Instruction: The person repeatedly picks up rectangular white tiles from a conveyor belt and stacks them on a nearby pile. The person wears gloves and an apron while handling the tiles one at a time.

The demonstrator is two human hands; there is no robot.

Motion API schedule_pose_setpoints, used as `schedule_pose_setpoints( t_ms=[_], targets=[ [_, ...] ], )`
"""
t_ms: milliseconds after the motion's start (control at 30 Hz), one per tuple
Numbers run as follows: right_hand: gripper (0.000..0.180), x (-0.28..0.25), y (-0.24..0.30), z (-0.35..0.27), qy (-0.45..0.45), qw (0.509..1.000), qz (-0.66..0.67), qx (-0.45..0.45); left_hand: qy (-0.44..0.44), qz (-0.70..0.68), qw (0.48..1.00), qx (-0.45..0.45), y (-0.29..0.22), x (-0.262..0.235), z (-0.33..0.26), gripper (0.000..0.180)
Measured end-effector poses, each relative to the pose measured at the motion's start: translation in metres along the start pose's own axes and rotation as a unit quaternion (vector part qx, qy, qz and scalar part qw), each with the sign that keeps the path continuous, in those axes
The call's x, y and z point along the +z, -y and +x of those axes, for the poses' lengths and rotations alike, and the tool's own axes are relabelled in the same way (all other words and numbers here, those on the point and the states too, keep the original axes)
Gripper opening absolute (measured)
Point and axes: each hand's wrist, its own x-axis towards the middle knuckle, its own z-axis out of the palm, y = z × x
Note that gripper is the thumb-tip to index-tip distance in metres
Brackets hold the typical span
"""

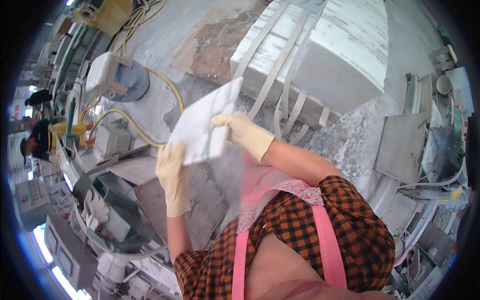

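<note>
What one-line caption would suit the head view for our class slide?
Gloved left hand and gloved right hand hold a grey-veined slab, a strapped bundle beyond.

Strapped marble slabs (pixel 345 37), dusty floor (pixel 409 55) and control box (pixel 32 197) show a stone workshop.

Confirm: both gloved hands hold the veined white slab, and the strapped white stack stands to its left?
Wrong side: in the head view, the strapped white stack stands right of the veined white slab, which the gloved left hand and right hand do hold.
</note>
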Motion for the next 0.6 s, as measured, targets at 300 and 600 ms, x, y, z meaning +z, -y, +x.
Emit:
schedule_pose_setpoints(
  t_ms=[300,600],
  targets=[
    [0.039,0.011,0.152,0.019,0.007,0.987,-0.067,-0.143,-0.073,-0.937,0.200,-0.278,-0.060,0.081,0.141,0.068],
    [0.051,-0.044,0.300,0.059,0.013,0.960,-0.217,-0.179,-0.003,-0.887,0.316,-0.336,-0.084,0.077,0.346,0.046]
  ],
)
